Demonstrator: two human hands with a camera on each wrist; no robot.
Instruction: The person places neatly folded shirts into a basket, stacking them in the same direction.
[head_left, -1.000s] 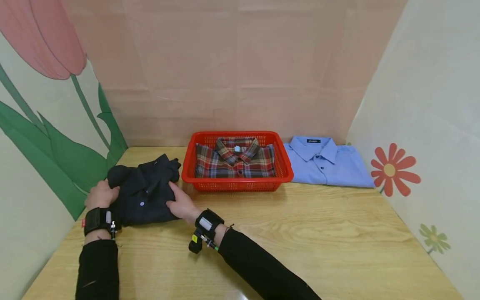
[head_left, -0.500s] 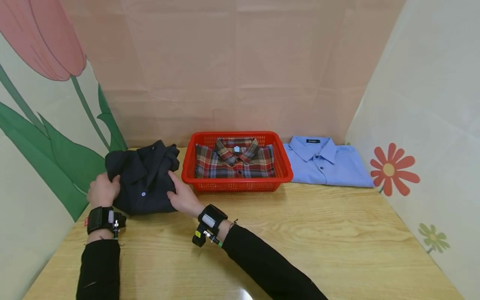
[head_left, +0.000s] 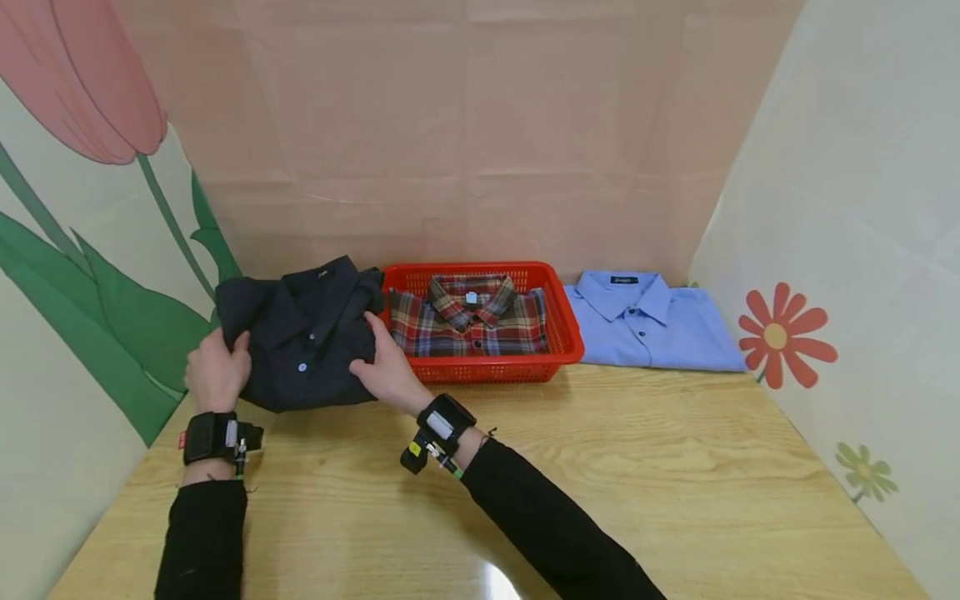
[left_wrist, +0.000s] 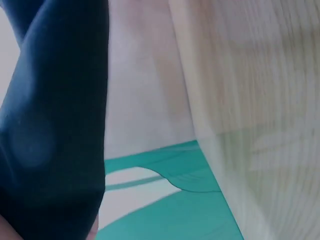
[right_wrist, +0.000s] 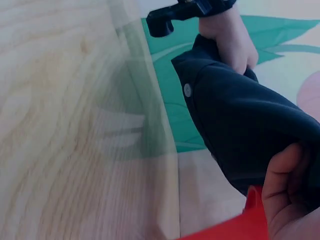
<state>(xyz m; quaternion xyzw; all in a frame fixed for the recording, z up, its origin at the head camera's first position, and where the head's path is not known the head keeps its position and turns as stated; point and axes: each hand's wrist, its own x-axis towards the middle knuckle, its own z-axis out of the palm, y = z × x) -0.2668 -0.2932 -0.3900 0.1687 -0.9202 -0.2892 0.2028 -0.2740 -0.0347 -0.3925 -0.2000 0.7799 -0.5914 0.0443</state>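
A folded dark navy shirt (head_left: 300, 350) with light buttons hangs between my two hands, lifted off the table at the left of the red basket. My left hand (head_left: 217, 371) grips its left side, thumb on top. At its right side, my right hand (head_left: 392, 367) pinches the edge; in the right wrist view its fingers (right_wrist: 282, 172) curl around the cloth. The shirt's right end covers the left rim of the red basket (head_left: 487, 368). Inside that basket lies a folded plaid shirt (head_left: 472, 321). The left wrist view shows mostly dark cloth (left_wrist: 55, 110), with little of the hand visible.
A folded light blue shirt (head_left: 660, 325) lies against the basket's right side. The wooden table (head_left: 600, 467) runs back to a pinkish wall covering (head_left: 480, 150). Printed side walls, with a tulip (head_left: 97, 100) and flowers, flank it.
Both hands have raised the dark shirt from the table and carried it up and to the right, so it now overlaps the basket's left edge. The basket and other shirts have stayed put.
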